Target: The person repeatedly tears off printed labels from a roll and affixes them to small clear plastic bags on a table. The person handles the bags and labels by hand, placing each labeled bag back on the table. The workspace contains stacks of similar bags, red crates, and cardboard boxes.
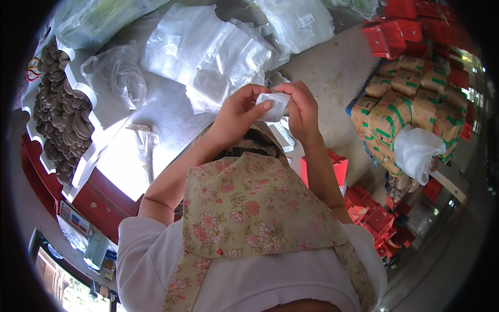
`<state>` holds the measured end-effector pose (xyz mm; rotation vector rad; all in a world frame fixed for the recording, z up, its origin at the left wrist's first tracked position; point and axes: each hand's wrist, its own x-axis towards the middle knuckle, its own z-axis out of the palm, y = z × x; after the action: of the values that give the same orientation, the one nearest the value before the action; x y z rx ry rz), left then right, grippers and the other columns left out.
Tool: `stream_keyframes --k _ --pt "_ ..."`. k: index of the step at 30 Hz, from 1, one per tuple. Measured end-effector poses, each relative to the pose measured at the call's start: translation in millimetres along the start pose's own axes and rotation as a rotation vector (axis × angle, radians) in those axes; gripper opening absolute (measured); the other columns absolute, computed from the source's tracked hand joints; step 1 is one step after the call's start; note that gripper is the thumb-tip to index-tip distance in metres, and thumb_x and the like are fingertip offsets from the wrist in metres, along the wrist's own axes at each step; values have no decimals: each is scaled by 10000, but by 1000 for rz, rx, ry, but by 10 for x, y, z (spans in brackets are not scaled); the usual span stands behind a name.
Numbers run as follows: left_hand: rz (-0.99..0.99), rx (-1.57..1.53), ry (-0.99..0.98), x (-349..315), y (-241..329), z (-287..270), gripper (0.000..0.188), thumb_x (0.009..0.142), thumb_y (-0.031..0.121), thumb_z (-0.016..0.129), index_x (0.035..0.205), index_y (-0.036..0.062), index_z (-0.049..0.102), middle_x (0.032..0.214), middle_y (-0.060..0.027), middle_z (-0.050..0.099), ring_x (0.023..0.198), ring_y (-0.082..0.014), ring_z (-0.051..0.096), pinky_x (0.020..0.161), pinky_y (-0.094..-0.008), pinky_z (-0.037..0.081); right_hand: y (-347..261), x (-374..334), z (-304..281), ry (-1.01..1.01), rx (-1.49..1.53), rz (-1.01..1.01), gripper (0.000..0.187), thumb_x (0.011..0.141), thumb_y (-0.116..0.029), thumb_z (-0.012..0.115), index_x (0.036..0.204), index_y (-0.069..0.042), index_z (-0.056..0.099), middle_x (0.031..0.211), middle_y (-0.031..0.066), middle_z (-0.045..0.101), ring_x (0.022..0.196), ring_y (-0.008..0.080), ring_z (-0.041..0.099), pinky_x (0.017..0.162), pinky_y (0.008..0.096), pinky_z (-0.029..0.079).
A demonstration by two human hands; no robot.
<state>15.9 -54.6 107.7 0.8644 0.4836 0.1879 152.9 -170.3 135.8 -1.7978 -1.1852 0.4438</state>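
My floral apron (244,208) hangs below. Both hands pinch a small clear plastic packet (275,104) held up above the counter (327,73): left hand (236,112) thumb on its edge, right hand (304,109) gripping the other side. I'm working it open, I'd say; next needs a firm, careful pull apart. Beyond lie plastic bags (208,52).

Bare grey table surface (332,78) open right of centre frame, between the clear plastic bags (208,57) upper centre and the stacked brown packages (410,104) at right. Left edge blocked by white tray of mushrooms (60,114). Red boxes (410,26) crowd upper right. Small bare strip lies below the bags, left of centre.
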Motion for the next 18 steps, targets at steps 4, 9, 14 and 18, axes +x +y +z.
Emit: stream_keyframes --k 4,9,14,18 --pt "7 20 45 3 97 -64 150 908 44 635 1048 -3 609 937 -35 655 846 -75 596 741 -227 479 17 0 79 -5 -118 -42 308 784 37 466 1052 -3 611 1031 155 612 933 326 596 823 375 470" --pt "47 -41 10 -17 12 -106 133 883 16 658 1006 -4 611 916 -37 660 817 -74 601 718 -227 485 23 -59 -58 -119 152 -48 385 746 -37 541 1123 -12 616 1094 154 643 991 318 623 884 371 475" --pt "5 -29 14 -49 -37 -129 120 879 7 660 987 4 607 909 -32 658 813 -68 598 713 -217 481 -48 -157 -44 -100 144 91 332 772 -34 586 1100 -17 640 1029 134 676 955 254 659 847 345 504" --pt "25 32 11 -64 -73 -155 117 876 -1 659 973 11 594 883 -22 647 795 -62 590 695 -218 476 -16 -198 -4 -61 98 178 260 798 -11 612 1052 -21 666 972 104 694 887 203 674 785 297 519"
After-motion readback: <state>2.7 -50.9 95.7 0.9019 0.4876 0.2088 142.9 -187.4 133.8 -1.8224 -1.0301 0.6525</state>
